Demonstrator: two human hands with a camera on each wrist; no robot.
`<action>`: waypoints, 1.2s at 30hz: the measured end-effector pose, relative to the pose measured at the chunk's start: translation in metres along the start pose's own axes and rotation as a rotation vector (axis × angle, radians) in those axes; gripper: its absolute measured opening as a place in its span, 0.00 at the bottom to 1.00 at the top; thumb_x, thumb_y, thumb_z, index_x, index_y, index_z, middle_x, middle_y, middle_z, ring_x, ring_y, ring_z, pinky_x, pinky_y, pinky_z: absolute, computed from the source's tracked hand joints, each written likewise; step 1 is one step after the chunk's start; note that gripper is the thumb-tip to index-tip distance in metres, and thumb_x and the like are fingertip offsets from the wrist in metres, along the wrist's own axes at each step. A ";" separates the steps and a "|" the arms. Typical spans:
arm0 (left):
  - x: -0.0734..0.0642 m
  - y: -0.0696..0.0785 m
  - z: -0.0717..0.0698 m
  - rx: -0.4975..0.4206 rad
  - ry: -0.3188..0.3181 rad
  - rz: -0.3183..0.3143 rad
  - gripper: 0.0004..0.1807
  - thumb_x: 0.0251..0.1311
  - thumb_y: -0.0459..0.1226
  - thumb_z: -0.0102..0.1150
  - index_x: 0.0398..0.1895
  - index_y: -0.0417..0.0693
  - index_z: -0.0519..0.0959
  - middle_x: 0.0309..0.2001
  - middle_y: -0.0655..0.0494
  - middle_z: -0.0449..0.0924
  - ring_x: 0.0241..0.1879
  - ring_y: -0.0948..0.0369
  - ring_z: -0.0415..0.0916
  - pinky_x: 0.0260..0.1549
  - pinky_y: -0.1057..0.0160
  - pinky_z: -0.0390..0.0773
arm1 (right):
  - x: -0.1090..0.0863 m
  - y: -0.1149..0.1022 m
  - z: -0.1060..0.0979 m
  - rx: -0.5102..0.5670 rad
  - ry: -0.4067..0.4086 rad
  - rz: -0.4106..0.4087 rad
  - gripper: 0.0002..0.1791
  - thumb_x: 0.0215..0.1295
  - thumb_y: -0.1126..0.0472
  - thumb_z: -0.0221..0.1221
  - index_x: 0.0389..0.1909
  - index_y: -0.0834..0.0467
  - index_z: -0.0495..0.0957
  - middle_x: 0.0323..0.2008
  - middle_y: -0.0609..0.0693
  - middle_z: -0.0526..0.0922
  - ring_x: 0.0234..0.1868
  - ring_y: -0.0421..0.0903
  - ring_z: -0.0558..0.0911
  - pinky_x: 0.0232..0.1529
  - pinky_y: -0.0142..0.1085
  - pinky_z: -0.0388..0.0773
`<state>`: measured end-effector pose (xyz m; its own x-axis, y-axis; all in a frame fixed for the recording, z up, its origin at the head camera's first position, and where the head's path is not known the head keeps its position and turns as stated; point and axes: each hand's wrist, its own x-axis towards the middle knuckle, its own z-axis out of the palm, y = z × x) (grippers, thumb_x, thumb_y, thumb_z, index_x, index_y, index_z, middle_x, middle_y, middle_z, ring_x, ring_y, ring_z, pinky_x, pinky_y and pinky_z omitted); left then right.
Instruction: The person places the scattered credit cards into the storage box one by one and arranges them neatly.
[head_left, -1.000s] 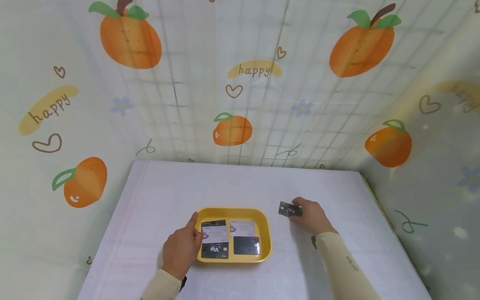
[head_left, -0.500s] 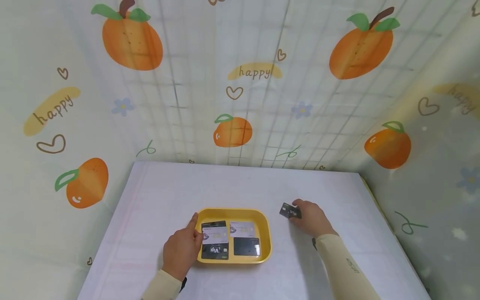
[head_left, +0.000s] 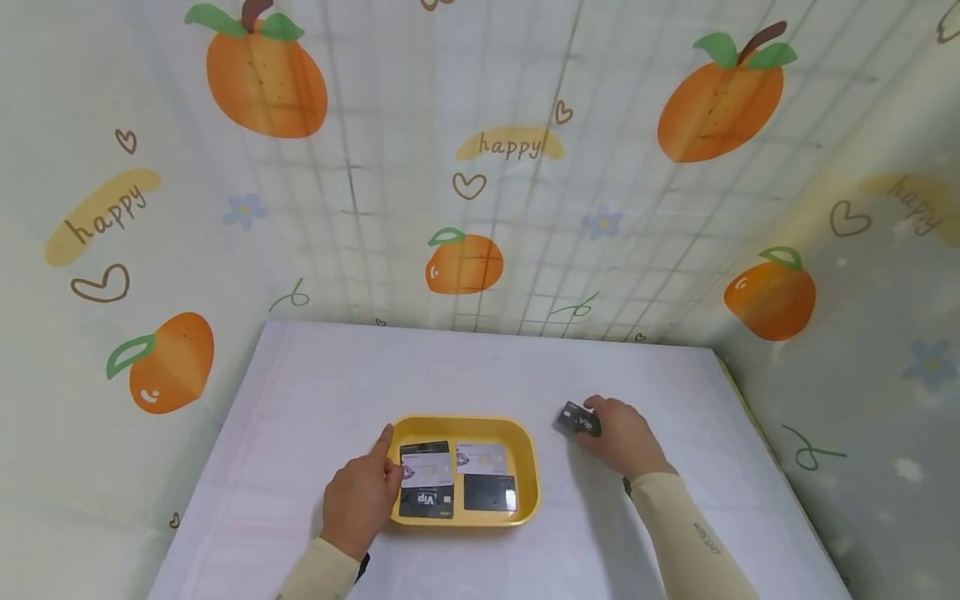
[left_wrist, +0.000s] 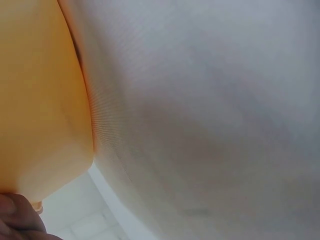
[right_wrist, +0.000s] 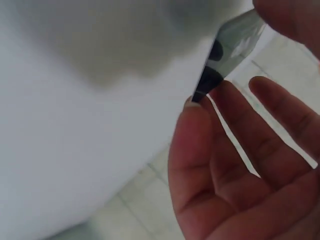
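Note:
My left hand (head_left: 358, 502) grips the left side of a yellow tray (head_left: 532, 471), its index finger lying along the rim. In the left wrist view, curled fingers (left_wrist: 21, 216) touch the tray's outer wall (left_wrist: 42, 100). Above the table, right of the tray, my right hand (head_left: 626, 440) pinches a black VIP card (head_left: 577, 418) by its edges. The right wrist view has that glossy card (right_wrist: 232, 52) tilted between thumb and fingers. Inside the tray, a white card (head_left: 426, 470) overlaps a black Vip card (head_left: 425, 502); beside them lie another white card (head_left: 481, 458) and a black card (head_left: 489, 492).
A white-covered table (head_left: 480, 371) carries the tray. Behind it and at both sides hangs a pale curtain (head_left: 390, 167) printed with oranges and hearts. The table's right edge (head_left: 780, 467) runs beside the right forearm.
The black VIP card has tilted a little in my right hand, which stays at about the same spot. My left hand keeps its hold on the tray. The head view has shifted slightly.

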<state>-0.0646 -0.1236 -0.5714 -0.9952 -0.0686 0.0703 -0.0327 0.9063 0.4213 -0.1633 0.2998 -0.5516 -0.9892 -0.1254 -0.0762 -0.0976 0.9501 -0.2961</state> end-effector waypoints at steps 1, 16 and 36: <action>0.000 0.000 0.000 -0.001 -0.001 -0.002 0.34 0.69 0.43 0.61 0.79 0.55 0.71 0.12 0.62 0.63 0.12 0.62 0.60 0.14 0.62 0.61 | -0.001 -0.003 -0.003 -0.007 0.019 -0.017 0.32 0.57 0.55 0.78 0.61 0.60 0.80 0.49 0.58 0.86 0.50 0.58 0.84 0.56 0.59 0.78; -0.001 0.000 0.000 -0.033 -0.007 0.001 0.34 0.70 0.43 0.62 0.79 0.54 0.71 0.13 0.63 0.63 0.13 0.63 0.60 0.15 0.64 0.62 | -0.017 -0.076 -0.044 -0.015 0.187 -0.243 0.29 0.58 0.54 0.76 0.59 0.57 0.81 0.51 0.54 0.84 0.49 0.55 0.80 0.51 0.52 0.83; 0.003 0.000 0.002 -0.035 -0.008 -0.006 0.34 0.70 0.44 0.62 0.79 0.55 0.70 0.15 0.64 0.65 0.14 0.63 0.62 0.16 0.64 0.64 | -0.027 -0.142 -0.014 -0.103 0.149 -0.600 0.29 0.55 0.44 0.77 0.57 0.47 0.84 0.49 0.39 0.85 0.50 0.41 0.76 0.52 0.42 0.76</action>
<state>-0.0677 -0.1228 -0.5732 -0.9957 -0.0704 0.0601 -0.0356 0.8906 0.4534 -0.1244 0.1722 -0.4937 -0.7630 -0.6111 0.2106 -0.6431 0.7504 -0.1527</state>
